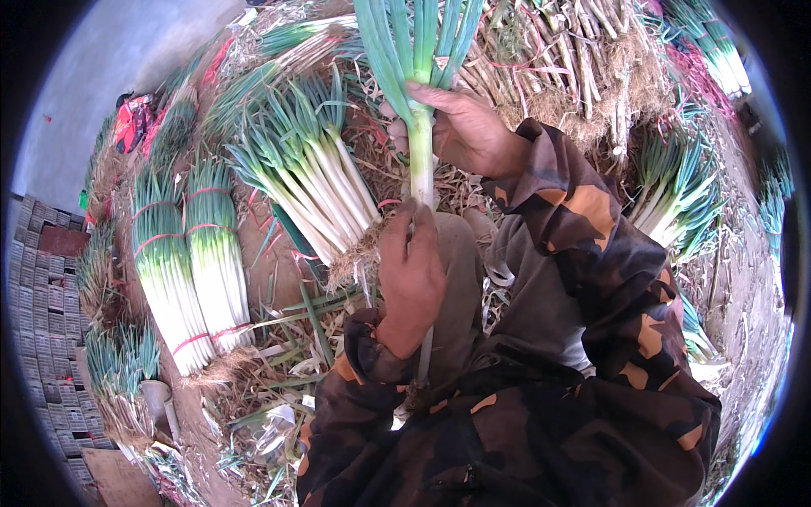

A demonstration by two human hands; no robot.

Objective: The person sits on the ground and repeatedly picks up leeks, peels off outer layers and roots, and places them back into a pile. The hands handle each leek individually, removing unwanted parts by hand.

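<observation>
A long green onion stands nearly upright in the picture before me, its leaves fanned out at the top edge. My right hand holds it where the leaves meet the stalk, with the thumb across the front. Lower down, my left hand has its fingertips closed around the pale stalk. The stalk's lower part passes behind my left hand and shows again beside my knee. Just left of the hands lies a loose pile of peeled green onions, roots towards me.
Two green onion bundles with red ties lie at left. Unpeeled stalks with dry roots are heaped at upper right. More green onions lie at right. Leaf scraps litter the floor; grey stacked blocks stand far left.
</observation>
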